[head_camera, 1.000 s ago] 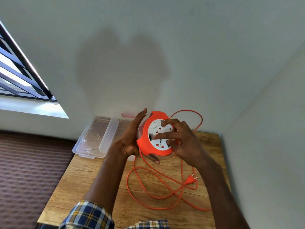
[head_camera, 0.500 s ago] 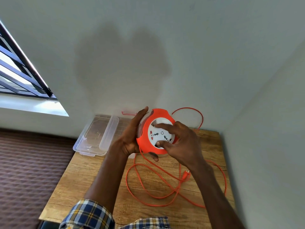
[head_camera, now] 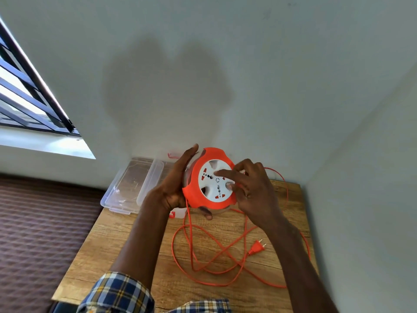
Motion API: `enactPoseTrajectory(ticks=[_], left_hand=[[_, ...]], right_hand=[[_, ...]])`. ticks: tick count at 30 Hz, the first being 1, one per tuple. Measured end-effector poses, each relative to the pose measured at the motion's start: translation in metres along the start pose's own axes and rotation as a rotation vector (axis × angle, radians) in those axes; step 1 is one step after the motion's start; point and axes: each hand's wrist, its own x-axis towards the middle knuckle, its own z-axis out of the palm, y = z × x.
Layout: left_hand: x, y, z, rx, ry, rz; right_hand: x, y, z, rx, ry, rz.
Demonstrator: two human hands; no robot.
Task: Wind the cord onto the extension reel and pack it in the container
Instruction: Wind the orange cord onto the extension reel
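I see my left hand (head_camera: 172, 188) clamped on the reel (head_camera: 208, 179), held above the table (head_camera: 126, 240), while my right hand (head_camera: 250, 188) presses fingers on its white face, which has turned since a second ago. The plug (head_camera: 256, 246) has slid nearer the reel, so winding progresses; much cord (head_camera: 191, 245) remains loose. The container (head_camera: 133, 184) waits left of the reel.

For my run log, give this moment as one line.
left hand holds reel | right hand on face | cord loose on table
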Motion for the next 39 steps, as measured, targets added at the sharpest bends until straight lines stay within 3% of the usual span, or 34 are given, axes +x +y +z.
enactPoseTrajectory(ticks=[5, 9, 14, 17, 23, 27, 32, 39], left_hand=[[0.0, -0.008, -0.003, 0.022, 0.115, 0.029], [0.0, -0.007, -0.004, 0.028, 0.091, 0.036], [0.005, -0.008, -0.004, 0.079, 0.129, 0.054], [0.007, -0.007, -0.003, 0.057, 0.131, 0.092], [0.014, -0.01, 0.002, 0.015, 0.162, 0.079], [0.01, -0.011, 0.0, 0.033, 0.107, 0.012], [0.0, -0.01, -0.007, -0.02, 0.025, 0.001], [0.0, -0.011, 0.0, 0.047, 0.135, 0.001]], right_hand=[[0.007, 0.001, -0.012, 0.03, -0.222, -0.224], [0.017, 0.01, -0.02, -0.088, -0.328, -0.377], [0.025, 0.022, -0.017, -0.24, -0.325, -0.443], [0.019, 0.019, -0.012, -0.189, -0.251, -0.328], [0.003, -0.011, 0.009, -0.086, 0.052, 0.06], [-0.005, -0.016, 0.019, -0.037, 0.045, 0.143], [-0.002, 0.009, -0.002, -0.016, -0.135, -0.078], [0.024, 0.022, -0.024, -0.184, -0.405, -0.446]])
